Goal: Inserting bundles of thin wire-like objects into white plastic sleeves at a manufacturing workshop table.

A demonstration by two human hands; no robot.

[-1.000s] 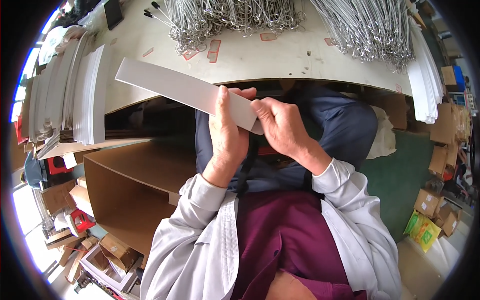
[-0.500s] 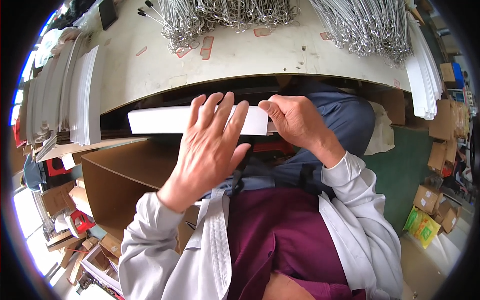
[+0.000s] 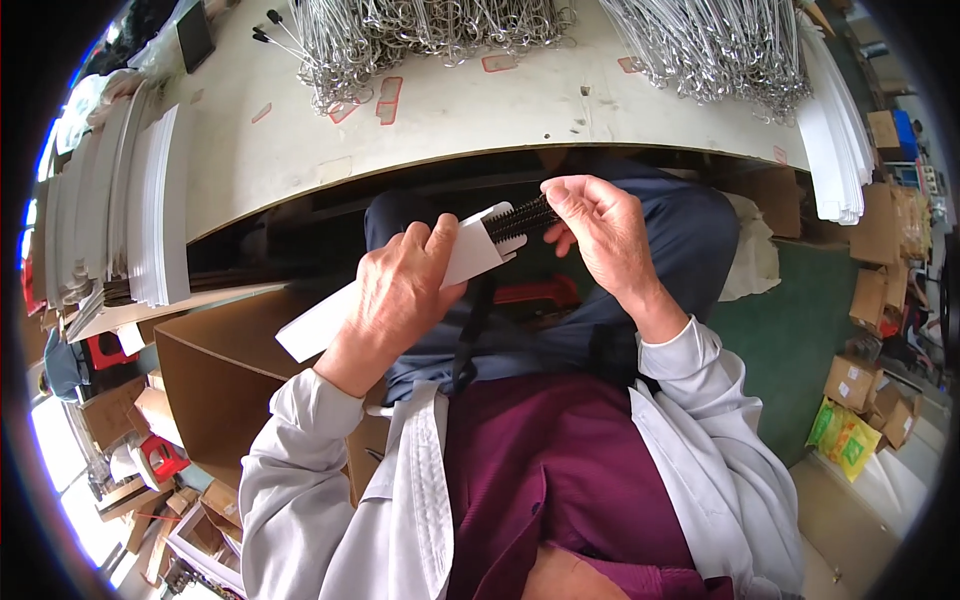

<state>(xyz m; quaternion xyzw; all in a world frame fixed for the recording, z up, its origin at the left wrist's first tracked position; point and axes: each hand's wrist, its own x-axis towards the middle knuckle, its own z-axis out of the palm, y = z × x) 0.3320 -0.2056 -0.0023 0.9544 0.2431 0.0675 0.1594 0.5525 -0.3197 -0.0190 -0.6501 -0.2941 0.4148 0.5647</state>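
My left hand (image 3: 395, 290) is wrapped around a long narrow white carton (image 3: 315, 325), which lies tilted above my lap with its right end raised. From that uncovered end, between small flaps, stick out black-bristled brushes (image 3: 515, 222); I cannot tell how many. At their outer tip my right hand (image 3: 600, 225) pinches them between thumb and forefinger, the other fingers loosely curled. The rest of the brushes is hidden inside the carton.
Beyond my lap stands a pale worktable (image 3: 430, 130) with heaps of looped metal wire rods (image 3: 700, 60) at its far side. Flat white cartons (image 3: 160, 210) are stacked at left, more (image 3: 838, 130) at right. A large cardboard box (image 3: 220, 350) sits by my left arm.
The white carton has tilted from level, its left end dropping. My left hand has closed around it, and my right hand has shifted to the bristles now showing at its end.
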